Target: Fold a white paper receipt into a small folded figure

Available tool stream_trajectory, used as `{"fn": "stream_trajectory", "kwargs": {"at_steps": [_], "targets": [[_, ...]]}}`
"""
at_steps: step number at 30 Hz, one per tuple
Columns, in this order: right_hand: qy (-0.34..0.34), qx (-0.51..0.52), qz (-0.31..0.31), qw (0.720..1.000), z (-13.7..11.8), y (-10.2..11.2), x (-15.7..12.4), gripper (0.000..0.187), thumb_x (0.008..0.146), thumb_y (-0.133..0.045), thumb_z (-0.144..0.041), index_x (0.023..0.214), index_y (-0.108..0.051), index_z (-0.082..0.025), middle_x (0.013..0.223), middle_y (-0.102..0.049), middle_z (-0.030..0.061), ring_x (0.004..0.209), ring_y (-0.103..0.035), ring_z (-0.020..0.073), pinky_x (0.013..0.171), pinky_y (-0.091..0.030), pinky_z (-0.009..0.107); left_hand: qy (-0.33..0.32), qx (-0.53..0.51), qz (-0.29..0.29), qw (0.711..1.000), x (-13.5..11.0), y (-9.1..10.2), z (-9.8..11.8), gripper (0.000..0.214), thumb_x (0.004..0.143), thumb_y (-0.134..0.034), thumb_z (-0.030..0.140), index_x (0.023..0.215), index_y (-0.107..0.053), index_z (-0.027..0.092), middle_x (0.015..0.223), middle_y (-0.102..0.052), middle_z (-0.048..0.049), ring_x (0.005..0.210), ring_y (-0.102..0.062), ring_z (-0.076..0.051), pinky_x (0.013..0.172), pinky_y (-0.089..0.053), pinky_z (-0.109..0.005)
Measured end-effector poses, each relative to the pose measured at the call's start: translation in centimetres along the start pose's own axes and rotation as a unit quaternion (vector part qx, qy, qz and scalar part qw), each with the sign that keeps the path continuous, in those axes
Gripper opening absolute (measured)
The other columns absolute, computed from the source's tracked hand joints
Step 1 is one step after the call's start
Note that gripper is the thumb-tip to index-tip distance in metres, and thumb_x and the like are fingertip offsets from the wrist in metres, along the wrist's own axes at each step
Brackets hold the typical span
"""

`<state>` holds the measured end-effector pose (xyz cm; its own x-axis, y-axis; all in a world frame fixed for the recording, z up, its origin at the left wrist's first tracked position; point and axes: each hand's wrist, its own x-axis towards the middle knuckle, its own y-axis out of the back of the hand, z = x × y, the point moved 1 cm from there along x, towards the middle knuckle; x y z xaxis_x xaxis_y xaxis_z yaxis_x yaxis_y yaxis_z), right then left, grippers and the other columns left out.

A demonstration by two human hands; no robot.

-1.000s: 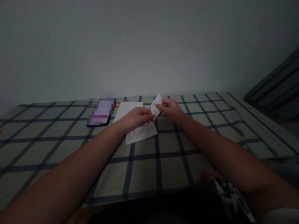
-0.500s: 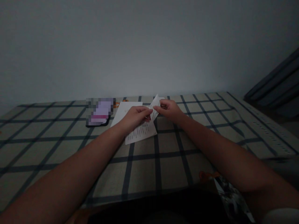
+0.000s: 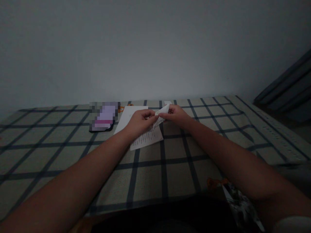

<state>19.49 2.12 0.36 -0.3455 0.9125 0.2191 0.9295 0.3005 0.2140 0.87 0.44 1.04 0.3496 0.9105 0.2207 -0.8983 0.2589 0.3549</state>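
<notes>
Between my hands, above the checked cloth, is a small folded piece of white paper [image 3: 164, 110]. My left hand [image 3: 143, 119] pinches its left side with thumb and fingers. From the other side my right hand [image 3: 177, 113] grips it, the thumb pressed along the paper and the other fingers curled behind. Under my left hand lies a printed sheet [image 3: 148, 138] with lines of text, partly covered by the hand. A blank white sheet [image 3: 124, 117] lies just left of it, its near end hidden by my wrist.
A phone [image 3: 105, 117], its screen blurred out, lies left of the sheets. Small orange items [image 3: 120, 109] sit behind it. A checked cloth [image 3: 194, 158] covers the surface up to a plain wall [image 3: 155, 48]. Dark folded fabric [image 3: 289, 87] stands at the far right.
The folded paper's upright point has tipped down to the right, under my right fingers. My hands have shifted only slightly. The sheets and phone lie where they were.
</notes>
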Motion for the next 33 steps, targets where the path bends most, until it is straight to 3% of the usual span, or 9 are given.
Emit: {"fn": "stream_trajectory", "kwargs": {"at_steps": [3,8,15,23,29,33], "targets": [[-0.013,0.015,0.001,1.0,0.0,0.0,0.0,0.027,0.069,-0.074,-0.035,0.083,-0.063,-0.014,0.078,-0.067,0.0039,0.071,-0.062,0.0141,0.063,-0.051,0.026,-0.015,0.025,0.005,1.0,0.1,0.1,0.1,0.029,0.08,-0.064,0.044,0.078,-0.066,0.016,0.064,-0.059,-0.0002,0.055,-0.05,-0.011,0.05,-0.039,-0.023],[0.05,-0.031,0.017,0.998,-0.2,0.4,0.0,0.029,0.073,-0.071,-0.038,0.092,-0.065,-0.016,0.085,-0.066,0.0029,0.068,-0.058,0.0118,0.06,-0.048,0.024,-0.041,0.085,0.006,0.995,0.2,0.2,0.0,0.025,0.08,-0.063,0.041,0.079,-0.066,0.016,0.067,-0.061,-0.0006,0.059,-0.053,-0.012,0.053,-0.041,-0.023],[0.094,-0.132,0.031,0.986,-0.7,0.9,0.1,0.022,0.074,-0.068,-0.035,0.081,-0.068,-0.014,0.079,-0.068,0.0045,0.074,-0.059,0.0145,0.068,-0.046,0.028,-0.063,0.151,0.039,0.986,0.0,0.2,0.1,0.031,0.084,-0.058,0.044,0.082,-0.069,0.015,0.077,-0.069,-0.0049,0.065,-0.059,-0.015,0.059,-0.044,-0.026],[0.202,-0.287,0.027,0.936,-1.5,0.6,-0.5,0.015,0.079,-0.063,-0.027,0.081,-0.069,-0.013,0.075,-0.066,0.0033,0.07,-0.055,0.0126,0.066,-0.041,0.026,-0.101,0.242,0.056,0.963,-0.1,0.2,0.6,0.029,0.085,-0.059,0.042,0.085,-0.074,0.018,0.08,-0.073,-0.006,0.069,-0.062,-0.016,0.066,-0.046,-0.029],[0.19,-0.291,0.053,0.936,-1.3,0.7,-0.3,0.015,0.079,-0.062,-0.028,0.079,-0.066,-0.014,0.073,-0.063,0.0022,0.067,-0.051,0.0124,0.064,-0.038,0.026,-0.081,0.182,0.057,0.978,0.2,0.3,0.1,0.027,0.086,-0.058,0.038,0.09,-0.074,0.016,0.086,-0.074,-0.0063,0.071,-0.064,-0.017,0.067,-0.049,-0.029],[0.174,-0.287,0.034,0.941,-1.0,0.8,-0.3,0.017,0.08,-0.062,-0.03,0.082,-0.066,-0.013,0.074,-0.062,0.0023,0.066,-0.051,0.0122,0.062,-0.036,0.025,-0.087,0.2,0.056,0.974,0.2,0.3,0.0,0.025,0.083,-0.06,0.037,0.088,-0.075,0.018,0.082,-0.075,-0.0054,0.069,-0.064,-0.017,0.066,-0.048,-0.029]]}}
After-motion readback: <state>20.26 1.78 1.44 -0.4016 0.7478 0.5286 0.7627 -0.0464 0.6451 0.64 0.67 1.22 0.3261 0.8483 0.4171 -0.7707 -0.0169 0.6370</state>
